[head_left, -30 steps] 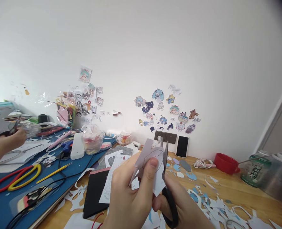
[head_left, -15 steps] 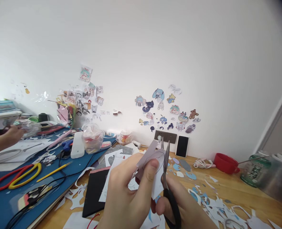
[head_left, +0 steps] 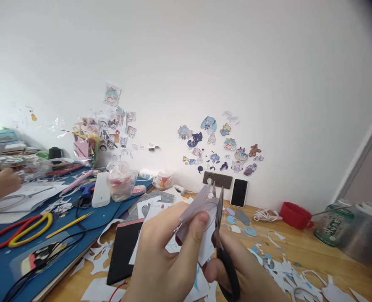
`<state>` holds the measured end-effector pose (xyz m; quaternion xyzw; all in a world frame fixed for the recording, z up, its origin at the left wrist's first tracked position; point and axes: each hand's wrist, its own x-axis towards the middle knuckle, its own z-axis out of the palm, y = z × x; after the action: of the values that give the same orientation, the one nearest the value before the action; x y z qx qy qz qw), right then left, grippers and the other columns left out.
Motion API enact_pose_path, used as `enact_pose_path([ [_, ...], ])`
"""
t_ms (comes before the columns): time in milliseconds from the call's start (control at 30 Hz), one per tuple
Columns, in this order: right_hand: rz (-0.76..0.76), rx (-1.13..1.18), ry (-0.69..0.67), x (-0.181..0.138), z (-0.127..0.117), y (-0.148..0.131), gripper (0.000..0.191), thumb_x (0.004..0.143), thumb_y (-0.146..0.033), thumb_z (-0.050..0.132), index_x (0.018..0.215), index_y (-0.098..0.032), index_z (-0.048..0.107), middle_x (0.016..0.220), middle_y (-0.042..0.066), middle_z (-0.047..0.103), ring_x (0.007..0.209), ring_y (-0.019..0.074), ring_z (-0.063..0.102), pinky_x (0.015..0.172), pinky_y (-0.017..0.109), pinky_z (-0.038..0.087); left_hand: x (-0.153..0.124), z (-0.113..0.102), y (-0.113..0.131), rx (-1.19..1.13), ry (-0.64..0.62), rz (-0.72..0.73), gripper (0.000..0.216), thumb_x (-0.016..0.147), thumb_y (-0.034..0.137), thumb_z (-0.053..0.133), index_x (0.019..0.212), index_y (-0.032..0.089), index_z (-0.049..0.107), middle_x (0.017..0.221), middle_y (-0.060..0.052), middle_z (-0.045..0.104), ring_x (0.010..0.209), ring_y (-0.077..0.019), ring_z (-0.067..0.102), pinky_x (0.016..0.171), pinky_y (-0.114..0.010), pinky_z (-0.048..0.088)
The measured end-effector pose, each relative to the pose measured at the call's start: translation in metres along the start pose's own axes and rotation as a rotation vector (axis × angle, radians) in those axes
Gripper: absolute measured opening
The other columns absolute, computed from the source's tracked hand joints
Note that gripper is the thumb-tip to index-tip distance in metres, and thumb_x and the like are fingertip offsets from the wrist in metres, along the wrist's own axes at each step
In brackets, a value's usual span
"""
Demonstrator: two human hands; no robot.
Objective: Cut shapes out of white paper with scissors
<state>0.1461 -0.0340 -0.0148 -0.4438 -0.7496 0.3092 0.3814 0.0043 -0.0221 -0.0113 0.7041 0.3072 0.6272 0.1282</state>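
My left hand point(head_left: 173, 247) pinches a folded piece of pale paper point(head_left: 202, 205) between thumb and fingers; a curved pencil outline shows on it. My right hand point(head_left: 236, 264) is wrapped around the black handles of a pair of scissors point(head_left: 218, 222). Their blades point up, a little apart, right beside the paper's right edge. Whether the paper lies between the blades I cannot tell. Beneath my hands are drawn sheets point(head_left: 173, 243) and a black flat board point(head_left: 121, 253), partly hidden by my left hand.
At the far left another person's hand point(head_left: 5, 184) works over papers. On the blue mat lie red-and-yellow-handled scissors point(head_left: 19, 235) and a yellow pencil point(head_left: 69, 224). Paper scraps point(head_left: 283, 272) cover the right side. A phone point(head_left: 239, 193), red cup point(head_left: 296, 214) and green can point(head_left: 332, 226) stand behind.
My view has shifted slightly. My hands, the paper and the scissors keep nearly the same pose. The other person's hand has moved a little left.
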Motion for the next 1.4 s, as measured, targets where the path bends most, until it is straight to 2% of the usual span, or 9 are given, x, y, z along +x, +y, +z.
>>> enact_pose_path([
  [200, 0.033, -0.022, -0.02, -0.001, -0.004, 0.001, 0.039, 0.072, -0.057, 0.06, 0.069, -0.02, 0.049, 0.071, 0.002, 0.052, 0.069, 0.0167, 0.047, 0.057, 0.026, 0.041, 0.004, -0.002, 0.004, -0.178, -0.023, -0.167, 0.024, 0.08, 0.025, 0.055, 0.057, 0.018, 0.057, 0.047, 0.004, 0.053, 0.042, -0.0084, 0.048, 0.041, -0.017, 0.04],
  [300, -0.024, 0.033, -0.002, 0.0, 0.0, 0.002, 0.034, 0.073, -0.052, 0.061, 0.069, -0.02, 0.051, 0.069, 0.001, 0.054, 0.066, 0.0163, 0.049, 0.057, 0.026, 0.041, 0.002, 0.004, 0.003, -0.282, -0.018, -0.245, 0.028, 0.079, 0.031, 0.057, 0.054, 0.018, 0.054, 0.043, 0.004, 0.051, 0.036, -0.0078, 0.045, 0.032, -0.016, 0.033],
  [367, -0.09, 0.119, 0.0, 0.001, 0.004, 0.004, 0.032, 0.073, -0.052, 0.062, 0.072, -0.021, 0.054, 0.067, 0.0, 0.054, 0.062, 0.016, 0.05, 0.056, 0.027, 0.042, -0.001, 0.011, 0.001, -0.332, 0.002, -0.256, 0.028, 0.076, 0.034, 0.06, 0.054, 0.019, 0.053, 0.042, 0.004, 0.05, 0.036, -0.0085, 0.046, 0.032, -0.016, 0.035],
  [500, -0.137, 0.192, 0.019, 0.0, 0.01, 0.009, 0.045, 0.074, -0.061, 0.057, 0.092, -0.02, 0.059, 0.08, 0.004, 0.058, 0.071, 0.0184, 0.053, 0.064, 0.029, 0.046, -0.004, 0.024, -0.001, -0.429, 0.063, -0.301, 0.021, 0.079, 0.036, 0.057, 0.068, 0.018, 0.061, 0.053, 0.002, 0.057, 0.045, -0.0098, 0.051, 0.039, -0.016, 0.044],
  [600, -0.098, 0.173, 0.041, -0.001, 0.009, 0.011, 0.054, 0.072, -0.069, 0.053, 0.092, -0.019, 0.059, 0.081, 0.005, 0.057, 0.069, 0.0176, 0.052, 0.061, 0.028, 0.046, -0.002, 0.028, -0.001, -0.455, 0.061, -0.323, 0.023, 0.084, 0.034, 0.051, 0.071, 0.018, 0.062, 0.056, 0.002, 0.058, 0.049, -0.0102, 0.053, 0.043, -0.016, 0.045],
  [800, -0.016, 0.188, -0.02, -0.001, 0.002, -0.001, 0.043, 0.061, -0.061, 0.069, 0.072, -0.022, 0.055, 0.069, 0.0, 0.054, 0.059, 0.0147, 0.049, 0.05, 0.023, 0.043, 0.001, 0.02, 0.001, -0.194, 0.185, -0.175, 0.026, 0.082, 0.029, 0.051, 0.059, 0.019, 0.054, 0.045, 0.004, 0.049, 0.044, -0.0107, 0.05, 0.041, -0.018, 0.043],
  [967, 0.053, 0.231, -0.075, 0.0, -0.001, -0.014, 0.05, 0.055, -0.067, 0.067, 0.072, -0.024, 0.051, 0.066, -0.001, 0.051, 0.059, 0.0157, 0.05, 0.053, 0.026, 0.044, 0.001, 0.015, 0.002, -0.108, 0.157, 0.031, 0.021, 0.081, 0.016, 0.049, 0.06, 0.019, 0.053, 0.049, 0.006, 0.05, 0.043, -0.007, 0.048, 0.043, -0.015, 0.042],
  [1167, 0.053, 0.254, -0.082, 0.001, 0.0, -0.018, 0.051, 0.053, -0.067, 0.068, 0.078, -0.024, 0.054, 0.068, -0.001, 0.05, 0.062, 0.0165, 0.05, 0.056, 0.027, 0.044, -0.001, 0.016, 0.002, -0.1, 0.164, 0.055, 0.02, 0.08, 0.012, 0.05, 0.062, 0.02, 0.052, 0.049, 0.008, 0.05, 0.042, -0.005, 0.048, 0.042, -0.012, 0.04],
  [1400, 0.03, 0.346, -0.106, 0.003, -0.007, -0.052, 0.049, 0.054, -0.072, 0.063, 0.067, -0.025, 0.061, 0.061, 0.0, 0.049, 0.057, 0.0166, 0.048, 0.057, 0.029, 0.045, -0.002, 0.019, 0.003, -0.156, 0.164, 0.051, 0.017, 0.08, 0.012, 0.05, 0.066, 0.02, 0.054, 0.052, 0.008, 0.054, 0.045, -0.0049, 0.052, 0.044, -0.011, 0.042],
])
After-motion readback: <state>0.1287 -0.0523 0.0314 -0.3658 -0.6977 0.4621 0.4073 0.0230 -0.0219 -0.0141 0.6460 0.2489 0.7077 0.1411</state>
